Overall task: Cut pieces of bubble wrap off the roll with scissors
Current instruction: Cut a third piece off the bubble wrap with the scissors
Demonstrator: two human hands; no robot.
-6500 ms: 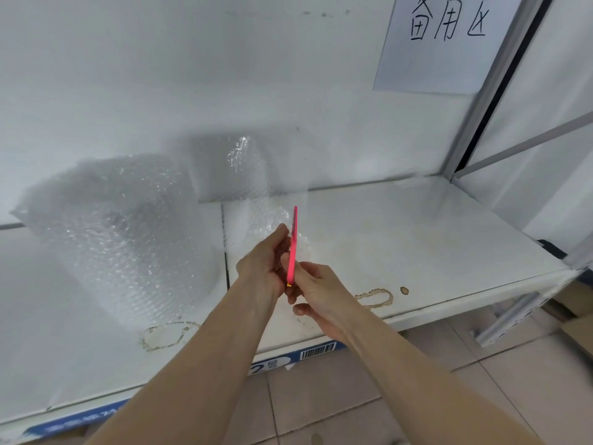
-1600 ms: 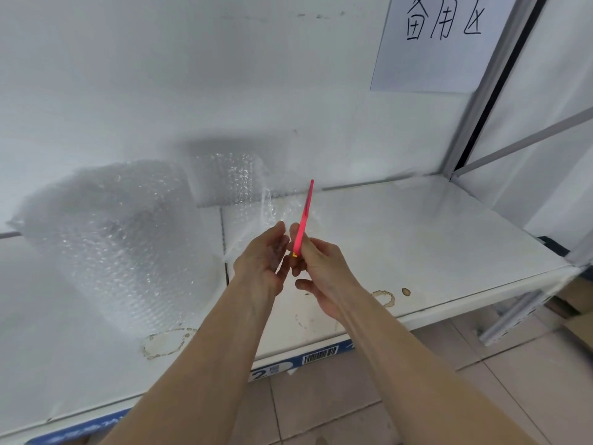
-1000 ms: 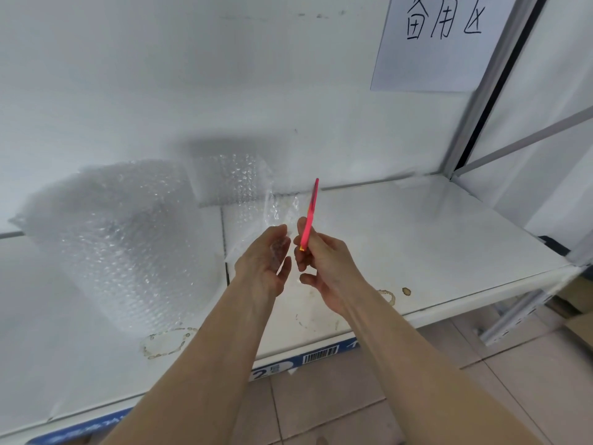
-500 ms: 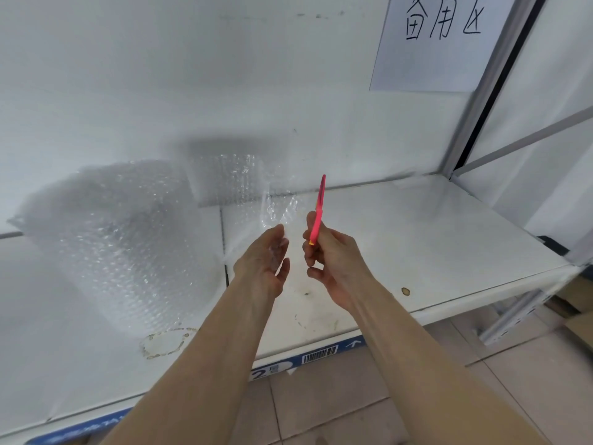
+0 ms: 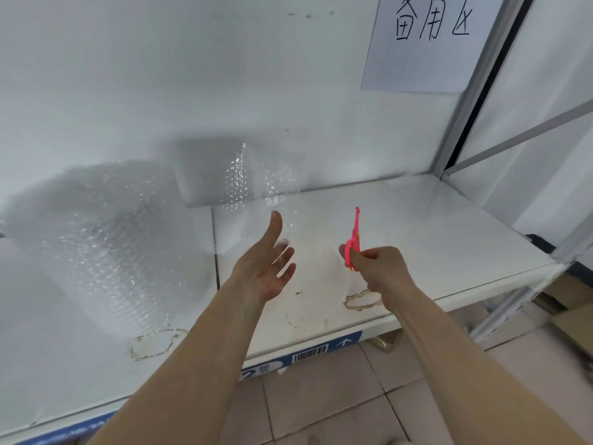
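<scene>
A big roll of clear bubble wrap (image 5: 102,239) stands on the left of the white shelf (image 5: 417,239). Its loose sheet (image 5: 247,184) runs right from the roll, behind my hands. My left hand (image 5: 264,264) is spread, palm turned right, thumb up, with a faint clear edge of wrap across its fingers. My right hand (image 5: 375,268) grips the pink scissors (image 5: 353,239), blades closed and pointing up, to the right of the sheet and apart from it.
A paper sign with handwritten characters (image 5: 426,43) hangs on the back wall. A metal upright (image 5: 475,85) bounds the shelf on the right. Brown ring stains (image 5: 362,298) mark the shelf front. Cardboard (image 5: 571,313) lies on the tiled floor lower right.
My hands have come apart. The right hand carried the scissors to the right and lower, away from the sheet. The left hand has opened its fingers from a pinch on the wrap.
</scene>
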